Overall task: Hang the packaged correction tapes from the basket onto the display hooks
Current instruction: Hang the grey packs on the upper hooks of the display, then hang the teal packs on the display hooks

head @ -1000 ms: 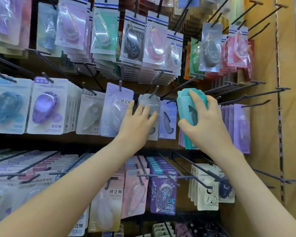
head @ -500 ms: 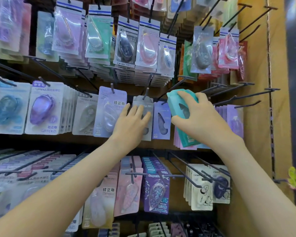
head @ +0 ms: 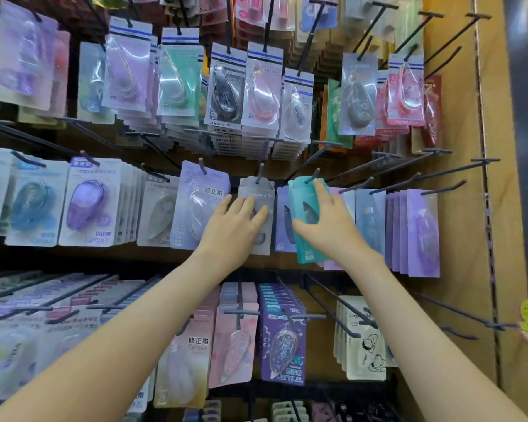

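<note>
head view: the right hand grips a stack of teal correction tape packs, thumb on the front face and fingers wrapped over the right edge. the top of the stack sits at the tip of a dark display hook in the middle row; whether the hook passes through the hang holes cannot be told. the left hand lies flat, fingers straight, on a grey pack hanging on the adjacent hook just to the left. purple packs hang further right, near the wooden side panel.
</note>
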`<state>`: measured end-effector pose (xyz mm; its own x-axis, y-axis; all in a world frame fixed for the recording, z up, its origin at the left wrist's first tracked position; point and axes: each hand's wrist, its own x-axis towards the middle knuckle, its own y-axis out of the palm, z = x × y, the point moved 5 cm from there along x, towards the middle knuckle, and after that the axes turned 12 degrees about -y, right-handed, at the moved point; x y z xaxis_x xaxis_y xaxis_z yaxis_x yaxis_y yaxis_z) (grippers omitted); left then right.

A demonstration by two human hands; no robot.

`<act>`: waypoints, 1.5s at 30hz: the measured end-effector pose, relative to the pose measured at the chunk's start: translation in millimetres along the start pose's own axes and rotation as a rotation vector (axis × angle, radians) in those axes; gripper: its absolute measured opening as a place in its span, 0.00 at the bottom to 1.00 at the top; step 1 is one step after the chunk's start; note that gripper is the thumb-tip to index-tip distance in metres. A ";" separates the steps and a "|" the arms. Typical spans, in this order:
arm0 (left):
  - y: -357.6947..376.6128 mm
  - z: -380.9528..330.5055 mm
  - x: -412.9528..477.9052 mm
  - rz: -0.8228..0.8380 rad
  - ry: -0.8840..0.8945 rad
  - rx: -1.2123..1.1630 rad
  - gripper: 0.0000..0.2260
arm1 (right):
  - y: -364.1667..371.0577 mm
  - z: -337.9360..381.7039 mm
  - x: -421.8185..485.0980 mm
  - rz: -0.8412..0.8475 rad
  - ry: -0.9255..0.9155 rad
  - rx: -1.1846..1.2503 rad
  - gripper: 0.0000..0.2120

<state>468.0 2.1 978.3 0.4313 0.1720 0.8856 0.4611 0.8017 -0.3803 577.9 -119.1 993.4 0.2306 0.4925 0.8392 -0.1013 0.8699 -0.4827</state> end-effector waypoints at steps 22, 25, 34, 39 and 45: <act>-59.2 6.6 -123.3 -0.069 -0.255 -0.548 0.24 | 18.6 61.6 -99.7 -0.149 -0.373 0.022 0.27; -66.5 14.9 -195.3 -0.005 -0.343 -0.626 0.24 | 38.2 92.4 -162.7 -0.165 -0.488 0.136 0.22; -10.6 81.8 -420.9 0.369 -0.459 -0.602 0.18 | 227.9 154.3 -305.7 0.404 -0.316 0.391 0.20; 47.8 135.7 -605.1 0.817 -0.672 -0.573 0.17 | 367.8 179.2 -444.2 0.804 -0.056 0.410 0.22; 92.9 142.6 -855.8 1.547 -0.890 -0.375 0.22 | 491.3 166.1 -687.8 1.205 0.213 0.313 0.24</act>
<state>31.2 10.9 223.1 0.1543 0.8707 -0.4670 0.2778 -0.4918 -0.8252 208.8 -26.1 220.7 -0.0194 0.9866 -0.1619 -0.5728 -0.1437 -0.8070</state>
